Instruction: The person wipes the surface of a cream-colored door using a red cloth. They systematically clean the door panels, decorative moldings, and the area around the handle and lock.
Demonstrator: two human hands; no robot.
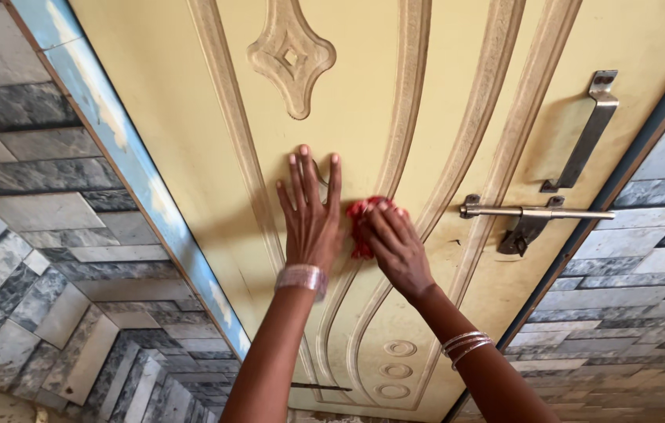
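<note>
Two hands on a cream panelled door [442,102]. Left hand [310,215]: flat, fingers spread, holding nothing, braced on the panel between the raised mouldings. Right hand [395,247]: fingers closed over a red cloth [360,223], pressing it against the moulding just beside the left. Metal latch [532,213] and handle [587,133]: to the right, well apart. Step judged: wiping mid-panel; moving on calls for sliding the cloth along the curved ridge under steady pressure

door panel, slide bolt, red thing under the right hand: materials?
Door: looks like painted wood or moulded board, matte cream with raised carved trim; cannot tell which.
Slide bolt: bare metal, dull silver sheen.
Red cloth: soft fabric, bunched and wrinkled under the right hand.
</note>
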